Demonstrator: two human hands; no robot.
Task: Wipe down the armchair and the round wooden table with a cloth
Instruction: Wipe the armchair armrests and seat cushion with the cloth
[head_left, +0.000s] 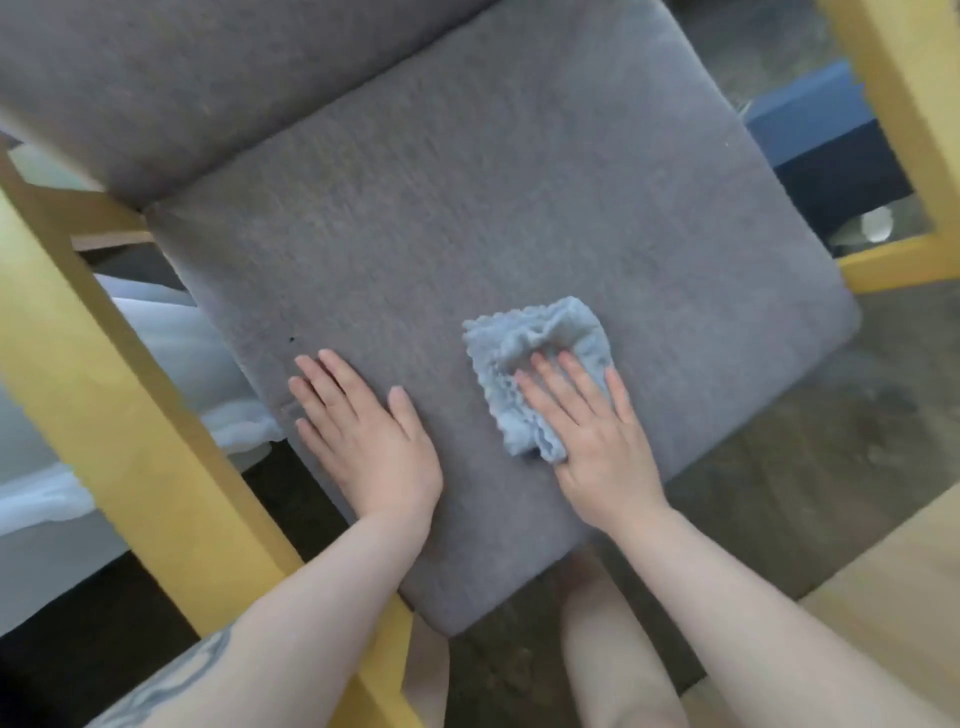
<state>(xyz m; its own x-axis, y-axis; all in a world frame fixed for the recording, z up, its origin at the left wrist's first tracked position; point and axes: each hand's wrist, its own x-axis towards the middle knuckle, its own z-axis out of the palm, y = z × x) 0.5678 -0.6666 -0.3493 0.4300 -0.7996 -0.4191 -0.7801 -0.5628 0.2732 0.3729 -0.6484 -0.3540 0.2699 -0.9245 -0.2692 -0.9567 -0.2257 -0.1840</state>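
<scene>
On the grey fabric seat cushion (467, 260) of the yellow wooden-framed armchair (119, 415), the right hand (597, 441) presses flat, fingers straight, on a crumpled pale blue cloth (540, 353) near the cushion's front edge. The left hand (369, 441) lies open on the cushion beside the cloth, bracing. Seat wiping looks underway; next, sweep toward the untouched backrest. The pale wooden table (893, 587) sits beyond the cushion's front corner.

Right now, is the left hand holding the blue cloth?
No, the left hand lies flat and bare on the grey seat cushion, while the right hand presses the blue cloth.
</scene>
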